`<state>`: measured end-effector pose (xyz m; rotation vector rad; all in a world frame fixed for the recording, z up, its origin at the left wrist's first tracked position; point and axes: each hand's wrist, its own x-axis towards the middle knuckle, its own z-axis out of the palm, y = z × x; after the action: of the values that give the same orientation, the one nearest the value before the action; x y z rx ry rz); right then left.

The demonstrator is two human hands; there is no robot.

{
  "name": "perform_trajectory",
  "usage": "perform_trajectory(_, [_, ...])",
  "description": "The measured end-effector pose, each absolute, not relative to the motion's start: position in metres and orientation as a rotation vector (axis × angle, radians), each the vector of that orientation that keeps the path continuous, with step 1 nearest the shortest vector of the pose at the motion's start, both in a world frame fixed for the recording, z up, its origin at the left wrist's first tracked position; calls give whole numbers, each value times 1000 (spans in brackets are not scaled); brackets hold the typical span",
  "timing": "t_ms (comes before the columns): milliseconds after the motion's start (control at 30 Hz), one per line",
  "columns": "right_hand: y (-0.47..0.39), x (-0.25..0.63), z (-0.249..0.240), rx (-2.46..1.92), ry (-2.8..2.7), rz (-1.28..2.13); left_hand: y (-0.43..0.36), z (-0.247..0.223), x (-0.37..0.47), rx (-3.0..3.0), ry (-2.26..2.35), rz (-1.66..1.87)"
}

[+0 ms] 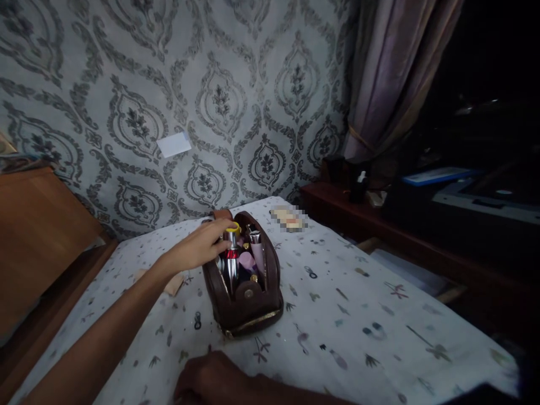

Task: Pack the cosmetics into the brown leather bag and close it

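Observation:
A dark brown cosmetic bag (248, 306) sits unzipped on the bed, full of make-up items. My left hand (208, 242) reaches into its top from the left, fingers closed around the upper part of a silver bottle (232, 270) with a red band and a yellow ring at its top. The bottle stands upright inside the bag. Beside it are a pink round-topped item (247, 260), a pale pink tube (257, 253) and small gold-capped pieces. My right hand (215, 377) rests curled on the sheet in front of the bag; its fingertips and anything inside are hidden.
The bed has a white patterned sheet (337, 315). A blurred flat item (289, 218) lies behind the bag to the right, and a beige piece (173, 284) lies under my left forearm. A wooden panel (46, 225) stands left, a dark red ledge (337, 205) right, and a papered wall (219, 101) behind.

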<state>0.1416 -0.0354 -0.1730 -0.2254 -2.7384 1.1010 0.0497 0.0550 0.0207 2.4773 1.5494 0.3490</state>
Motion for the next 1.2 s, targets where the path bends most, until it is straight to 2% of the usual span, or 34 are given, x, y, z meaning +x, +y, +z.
perform_trajectory(133, [-42, 150, -165, -259, -2657, 1092, 41, 19, 51, 2585, 1498, 511])
perform_trajectory(367, [-43, 154, -158, -224, -2674, 1042, 18, 4, 65, 2889, 1191, 289])
perform_trajectory(767, [-42, 157, -157, -172, -2713, 981, -2, -6, 69, 2597, 1077, 209])
perform_trajectory(1033, [-44, 155, -163, -177, -2682, 990, -11, -16, 59, 2656, 1283, 560])
perform_trajectory(1200, [-39, 141, -184, -177, -2660, 1098, -18, -31, 44, 2623, 1331, 1001])
